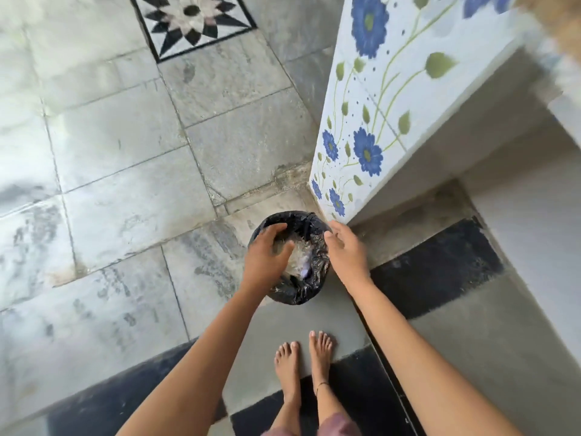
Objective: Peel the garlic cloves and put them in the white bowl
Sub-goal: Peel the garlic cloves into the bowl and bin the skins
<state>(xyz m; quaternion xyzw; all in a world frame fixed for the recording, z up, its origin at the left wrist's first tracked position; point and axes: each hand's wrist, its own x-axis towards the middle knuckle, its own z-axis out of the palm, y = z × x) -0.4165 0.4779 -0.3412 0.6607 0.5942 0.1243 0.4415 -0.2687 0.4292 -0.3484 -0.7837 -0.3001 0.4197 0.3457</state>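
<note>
On the stone floor (125,152), just below frame centre, my head camera shows a small round bin (301,292) lined with a black bag. Pale papery garlic skins (298,258) lie inside it, the only task material I can make out. The left hand (267,256) hovers palm-down over the bin's 9 o'clock side, fingers loosely spread and gripping nothing I can see. The right hand (345,250) is at the rim's 3 o'clock, fingers relaxed and empty; I cannot tell whether it touches the liner. A white pillar (361,121) with blue flowers stands at the bin's 1 o'clock. Bare feet (319,350) are at 6 o'clock, and a black-and-white star inlay (191,20) lies well apart at 11 o'clock.
</note>
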